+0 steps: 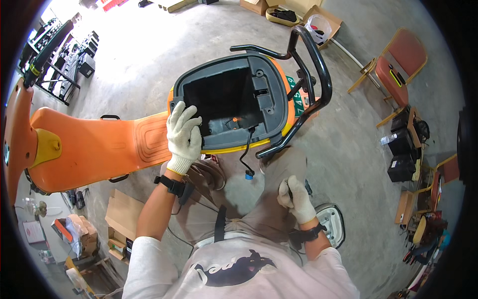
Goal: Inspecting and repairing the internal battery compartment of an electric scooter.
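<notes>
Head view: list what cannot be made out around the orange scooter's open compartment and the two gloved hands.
- Compartment floor: in deep shadow, contents unreadable.
- Right hand: closed around something small and dark; the glove hides what it is.
- Left hand: covers the compartment rim beneath it, grip unclear.
- Dangling cable: its upper end vanishes into the shadow.
- Scooter front: bent and cut off by the fisheye rim.

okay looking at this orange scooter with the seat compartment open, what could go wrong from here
1. The black cable with the blue connector hangs loose over the compartment rim; it could snag or get pinched.
2. The left hand rests on that rim beside the open compartment, so the fingers could be caught if something shifts.
3. The right hand grips a small dark tool close to the thigh; a slip might jab the leg.
</notes>
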Demonstrator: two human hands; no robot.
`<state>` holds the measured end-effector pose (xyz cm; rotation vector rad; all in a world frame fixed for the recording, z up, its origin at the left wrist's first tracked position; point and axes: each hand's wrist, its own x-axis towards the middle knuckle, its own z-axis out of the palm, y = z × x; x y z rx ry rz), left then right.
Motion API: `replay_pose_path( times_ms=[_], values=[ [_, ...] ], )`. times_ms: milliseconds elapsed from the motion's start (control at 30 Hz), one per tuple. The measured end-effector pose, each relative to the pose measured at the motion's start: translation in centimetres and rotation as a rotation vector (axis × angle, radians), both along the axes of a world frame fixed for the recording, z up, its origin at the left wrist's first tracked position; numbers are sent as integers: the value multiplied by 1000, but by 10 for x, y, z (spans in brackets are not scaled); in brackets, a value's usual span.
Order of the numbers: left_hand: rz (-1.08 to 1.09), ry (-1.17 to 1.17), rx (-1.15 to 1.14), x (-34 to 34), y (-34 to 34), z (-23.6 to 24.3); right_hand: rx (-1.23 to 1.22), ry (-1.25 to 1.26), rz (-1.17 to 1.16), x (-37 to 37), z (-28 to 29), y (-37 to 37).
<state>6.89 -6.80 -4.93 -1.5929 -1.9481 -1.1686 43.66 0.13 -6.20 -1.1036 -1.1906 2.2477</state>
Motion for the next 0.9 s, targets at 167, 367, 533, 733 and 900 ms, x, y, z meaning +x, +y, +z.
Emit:
replay_pose_path(
  times_ms=[167, 367, 533, 733, 900],
  values=[
    [-22, 18, 93, 9, 5, -7, -63, 27, -215, 38, 14, -4],
    [-117, 87, 111, 25, -5, -29, -203, 164, -826, 164, -70, -2],
    [-43, 55, 121, 30, -6, -41, -402, -320, -1047, 234, -201, -58],
    [19, 12, 80, 34, -13, -47, -458, -526, -1228, 307, -278, -112],
    [30, 12, 56, 32, -17, -53, -391, -409, -1494, 342, -283, -125]
  ],
)
